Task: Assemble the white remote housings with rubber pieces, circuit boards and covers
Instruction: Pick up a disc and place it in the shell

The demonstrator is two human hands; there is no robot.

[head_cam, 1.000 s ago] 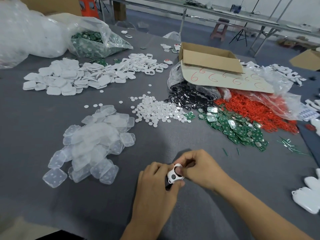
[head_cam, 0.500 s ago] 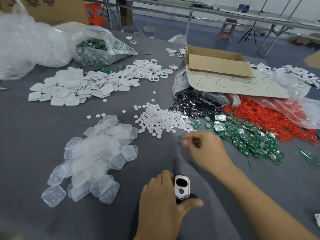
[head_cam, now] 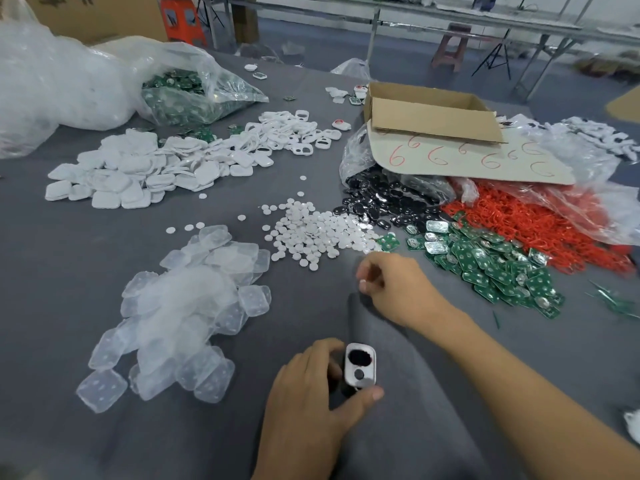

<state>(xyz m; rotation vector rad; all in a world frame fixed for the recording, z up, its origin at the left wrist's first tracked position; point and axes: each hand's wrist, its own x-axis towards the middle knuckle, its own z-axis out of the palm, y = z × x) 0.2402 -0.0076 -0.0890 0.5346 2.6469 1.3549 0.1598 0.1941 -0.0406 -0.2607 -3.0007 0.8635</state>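
Holds a white rectangular plastic remote housing (head_cam: 360,370) in the left hand (head_cam: 311,400), grip clamped round its sides and near end, at the near middle of the grey worktop (head_cam: 69,254). Hovers the right hand (head_cam: 398,289) farther off, fingers curled, just near of the heap of small white round discs (head_cam: 311,233); cannot tell whether that grip pinches anything. Has green circuit boards (head_cam: 491,268) heaped to the right, translucent square rubber pads (head_cam: 187,306) to the left.

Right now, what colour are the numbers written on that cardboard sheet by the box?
Red: handwritten sixes on the cardboard sheet, clearest in the head view.
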